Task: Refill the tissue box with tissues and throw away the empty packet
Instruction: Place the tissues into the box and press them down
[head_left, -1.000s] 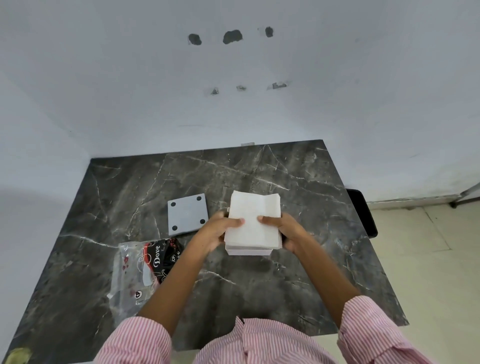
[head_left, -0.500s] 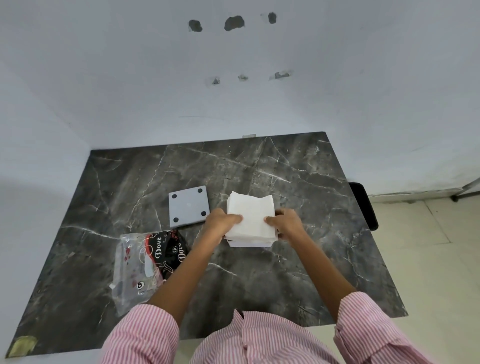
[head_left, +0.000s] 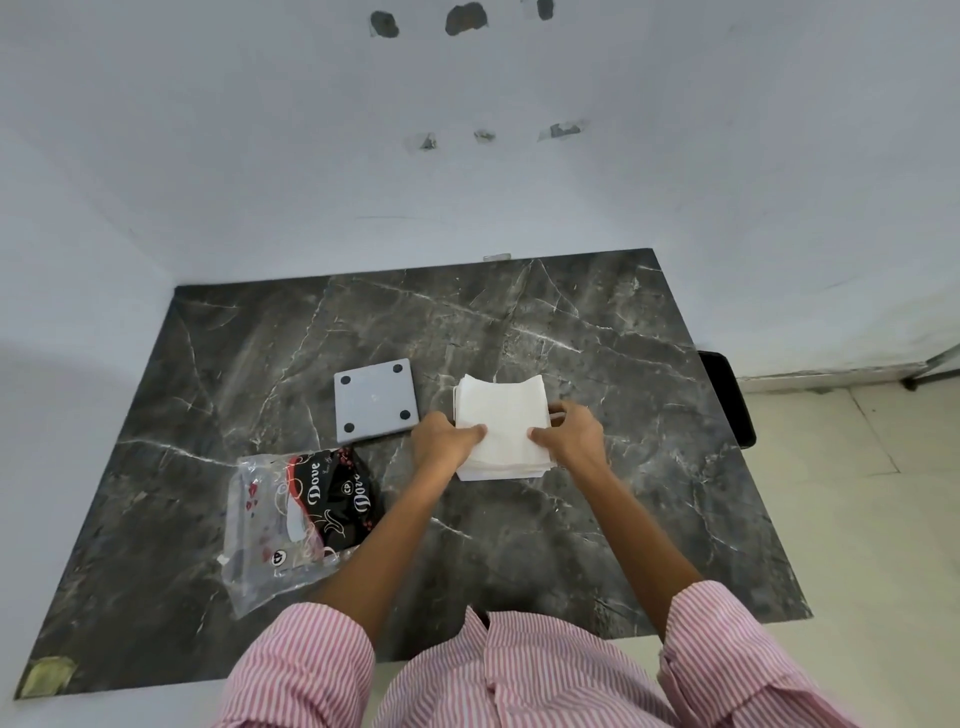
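- Fingers of the left hand and right hand curl closed on opposite sides of the tissue stack, thumbs pressing its top sheet.
- Step in hand, as judged: squaring the stack for loading; the tissue box itself cannot be made out.
- Next move calls for an even two-sided squeeze so no sheets splay.
- Grey base plate lies just left of the stack; the empty packet rests nearer, on the marble table.
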